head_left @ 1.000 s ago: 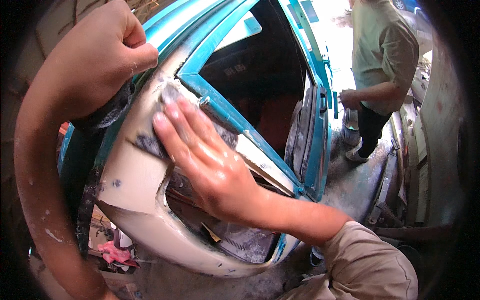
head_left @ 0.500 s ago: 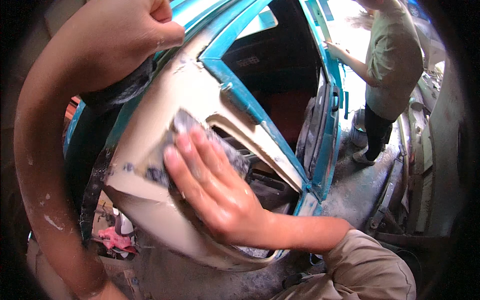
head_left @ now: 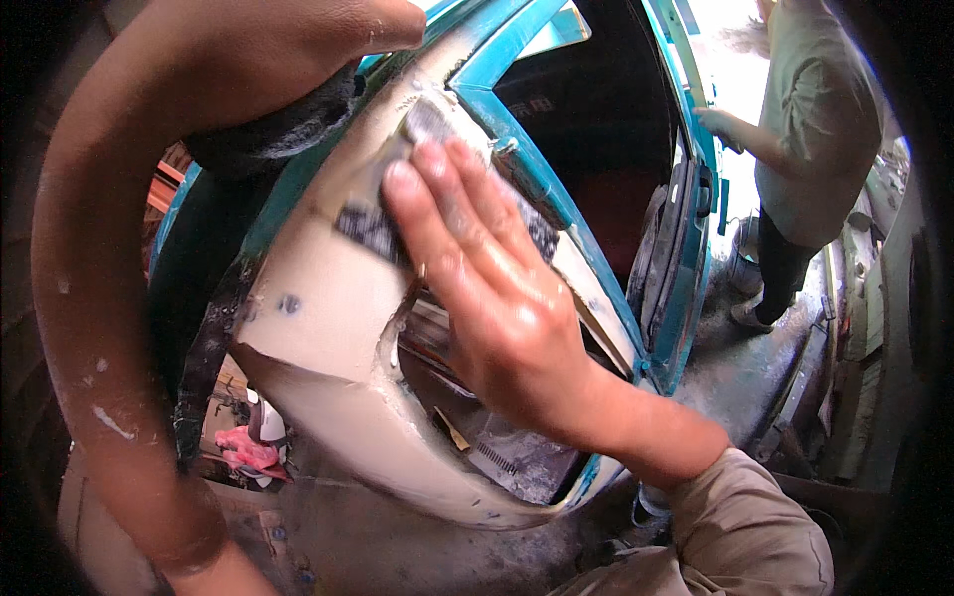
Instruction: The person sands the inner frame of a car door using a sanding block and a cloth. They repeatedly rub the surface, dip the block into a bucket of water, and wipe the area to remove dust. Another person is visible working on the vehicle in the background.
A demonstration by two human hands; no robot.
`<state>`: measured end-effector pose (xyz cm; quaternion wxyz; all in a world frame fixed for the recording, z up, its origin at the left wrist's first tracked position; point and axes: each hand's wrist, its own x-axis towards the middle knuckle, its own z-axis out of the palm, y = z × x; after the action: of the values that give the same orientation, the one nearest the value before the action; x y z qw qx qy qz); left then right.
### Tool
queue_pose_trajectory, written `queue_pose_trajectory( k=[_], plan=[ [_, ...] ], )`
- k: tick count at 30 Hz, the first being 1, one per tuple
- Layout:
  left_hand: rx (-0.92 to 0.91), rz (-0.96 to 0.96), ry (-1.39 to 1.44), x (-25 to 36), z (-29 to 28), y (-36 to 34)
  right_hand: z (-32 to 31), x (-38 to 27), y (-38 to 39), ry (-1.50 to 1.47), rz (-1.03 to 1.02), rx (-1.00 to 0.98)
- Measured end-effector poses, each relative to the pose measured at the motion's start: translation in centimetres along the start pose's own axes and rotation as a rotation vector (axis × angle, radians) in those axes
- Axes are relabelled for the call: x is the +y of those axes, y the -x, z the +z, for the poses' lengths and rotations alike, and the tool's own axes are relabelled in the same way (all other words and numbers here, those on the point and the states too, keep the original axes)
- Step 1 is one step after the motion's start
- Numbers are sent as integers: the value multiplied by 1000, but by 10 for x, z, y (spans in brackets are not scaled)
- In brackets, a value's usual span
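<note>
My right hand lies with its fingers stretched over a dark, worn sheet of sandpaper, pressing it on the cream-coated car body panel. The sheet's grey edge shows past my fingertips, close below the corner of the teal window frame. Wet-looking smears shine on the hand. At the top left, my left hand rests by the teal car edge; its fingers are mostly cut off by the picture's upper edge. Pale smears mark my left forearm. An opening in the panel is partly hidden behind my right hand.
A co-worker stands at the right, one hand on a teal door frame. Behind stands a bucket. Long panels lean along the right side. A pink bag lies low on the left. A dark dusty piece sits below my left hand.
My right hand has slid the sandpaper up the panel toward the window-frame corner, uncovering the lower opening. The whole view has shifted, and my left hand's curled fingers have mostly left the picture.
</note>
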<state>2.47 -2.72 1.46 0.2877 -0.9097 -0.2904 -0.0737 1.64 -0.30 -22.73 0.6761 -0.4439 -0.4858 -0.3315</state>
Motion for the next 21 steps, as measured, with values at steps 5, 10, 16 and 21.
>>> queue_pose_trajectory(
  k=[5,10,16,21],
  plan=[
    [-93,16,1,4,-10,-2,-4,-39,32,82,-21,-126],
    [-57,46,14,1,-2,-5,-5,2,2,69,-10,-52],
    [-102,-24,22,4,-7,-4,-9,-34,28,72,-46,-144],
    [-50,-133,28,9,4,-10,-4,-7,-4,-21,49,-27]
  ],
)
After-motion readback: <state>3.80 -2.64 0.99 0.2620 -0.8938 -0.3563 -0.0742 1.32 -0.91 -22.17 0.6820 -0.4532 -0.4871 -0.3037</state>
